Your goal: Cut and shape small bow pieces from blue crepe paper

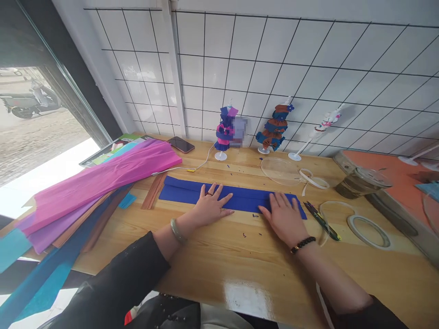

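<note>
Blue strip (pixel 245 197), one: unmarked, lengthwise on counter (pixel 212 256), back from its near edge. Left hand (pixel 211 205), right hand (pixel 284 214): fingers spread, pressed flat on it, gripping nothing. Cutter (pixel 321 220): just beside strip's right end; bare wood nearer.

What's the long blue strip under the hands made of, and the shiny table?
The long, flat, blue papery strip looks like matte paper: it shows a crease line, though thin cloth is possible. The broad yellow-brown wooden tabletop looks glossy, maybe varnished: grain lines show, and light glares off it.
</note>
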Demonstrator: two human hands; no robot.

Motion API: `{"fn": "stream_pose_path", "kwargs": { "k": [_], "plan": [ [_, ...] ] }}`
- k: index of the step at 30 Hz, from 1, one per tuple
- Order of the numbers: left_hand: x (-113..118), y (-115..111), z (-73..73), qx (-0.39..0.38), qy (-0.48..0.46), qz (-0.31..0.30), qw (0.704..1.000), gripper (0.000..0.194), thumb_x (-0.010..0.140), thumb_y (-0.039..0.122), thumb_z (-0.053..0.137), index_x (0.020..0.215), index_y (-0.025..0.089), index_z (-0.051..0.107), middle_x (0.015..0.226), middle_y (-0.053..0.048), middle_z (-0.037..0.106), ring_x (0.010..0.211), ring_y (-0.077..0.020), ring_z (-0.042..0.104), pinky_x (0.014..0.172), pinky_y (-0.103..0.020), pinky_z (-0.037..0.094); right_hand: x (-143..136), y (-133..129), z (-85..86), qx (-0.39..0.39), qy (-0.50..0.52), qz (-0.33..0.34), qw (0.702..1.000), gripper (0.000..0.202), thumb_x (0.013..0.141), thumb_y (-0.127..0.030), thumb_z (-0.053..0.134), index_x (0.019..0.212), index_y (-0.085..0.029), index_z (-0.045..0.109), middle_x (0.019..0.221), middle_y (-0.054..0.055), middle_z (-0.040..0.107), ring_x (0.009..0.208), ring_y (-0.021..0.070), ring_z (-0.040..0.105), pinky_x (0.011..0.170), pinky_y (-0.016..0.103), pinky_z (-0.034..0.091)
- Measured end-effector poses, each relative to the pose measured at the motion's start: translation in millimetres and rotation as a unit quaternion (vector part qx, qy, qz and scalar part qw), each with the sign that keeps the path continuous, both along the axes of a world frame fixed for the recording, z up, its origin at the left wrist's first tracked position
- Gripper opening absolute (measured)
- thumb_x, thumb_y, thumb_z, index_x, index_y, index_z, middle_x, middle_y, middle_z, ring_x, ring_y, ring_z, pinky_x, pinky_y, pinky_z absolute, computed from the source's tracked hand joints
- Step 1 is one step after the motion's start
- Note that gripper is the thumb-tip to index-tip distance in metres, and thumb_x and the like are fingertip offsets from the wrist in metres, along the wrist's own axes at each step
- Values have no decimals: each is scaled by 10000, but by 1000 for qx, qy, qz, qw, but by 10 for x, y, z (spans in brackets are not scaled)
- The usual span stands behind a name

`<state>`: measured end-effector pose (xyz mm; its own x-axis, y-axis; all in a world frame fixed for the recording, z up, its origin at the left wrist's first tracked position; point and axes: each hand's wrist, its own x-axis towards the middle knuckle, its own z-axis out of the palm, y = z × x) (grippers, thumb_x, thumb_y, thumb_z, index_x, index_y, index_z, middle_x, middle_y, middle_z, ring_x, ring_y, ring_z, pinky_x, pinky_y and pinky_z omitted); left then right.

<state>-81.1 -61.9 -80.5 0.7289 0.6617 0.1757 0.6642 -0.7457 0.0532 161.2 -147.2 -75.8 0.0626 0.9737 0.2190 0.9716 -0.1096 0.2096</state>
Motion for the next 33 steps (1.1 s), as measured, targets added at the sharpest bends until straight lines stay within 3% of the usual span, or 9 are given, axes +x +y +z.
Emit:
{"fn": "stream_pose_path", "kwargs": {
  "k": [4,7,11,20,22,25,29,33],
  "plan": [
    [7,-17,12,9,2,1,1000,565,868,588,198,1354,338,339,1438,-113,301,1335,-335,213,1006,-609,187,-496,260,50,-54,64,184,979,580,916,-437,235,1354,-90,389,1429,127,349,1329,240,272,1081,437,196],
    [-21,-21,11,15,5,-1,1000,511,897,520,205,1355,334,336,1444,-86,296,1340,-314,210,1016,-590,198,-664,400,7,-78,96,212,969,587,922,-435,204,1369,-89,365,1437,115,337,1338,217,257,1081,403,222],
    [-157,10,4,10,8,20,1000,537,895,535,181,1372,321,304,1456,-77,276,1344,-302,205,1026,-582,188,-486,384,-106,-72,105,175,976,647,902,-503,217,1364,-76,369,1434,140,335,1333,232,267,1073,407,242],
    [-847,134,45,-19,41,174,984,647,864,597,190,1400,243,262,1457,-139,250,1342,-336,195,1017,-597,161,467,24,-322,-34,59,44,997,700,877,-486,227,1336,25,361,1401,228,350,1322,302,267,1026,466,304],
    [-973,147,49,-26,50,201,978,655,868,587,189,1401,213,265,1453,-156,251,1346,-333,187,1017,-581,179,607,-34,-348,-22,56,28,998,681,868,-487,249,1322,0,391,1382,234,377,1304,326,294,1013,497,303],
    [-1094,153,34,-39,64,235,969,674,870,583,184,1406,178,249,1459,-171,223,1351,-337,165,1009,-582,191,696,-87,-342,-15,49,-5,999,672,862,-502,260,1299,-20,428,1351,250,411,1279,354,326,991,535,293],
    [-1138,149,22,-42,74,248,965,680,873,572,197,1409,157,232,1469,-179,183,1353,-336,156,1008,-582,191,666,-96,-264,-32,28,-77,996,763,853,-544,254,1275,72,410,1323,304,408,1266,369,330,985,541,278],
    [-1097,183,123,-27,74,244,966,611,874,554,243,1332,175,386,1391,-178,354,1307,-344,260,993,-582,205,664,-144,-174,-42,21,-91,995,747,852,-542,289,1262,65,435,1305,277,448,1252,365,354,1000,520,267]
  ]
}}
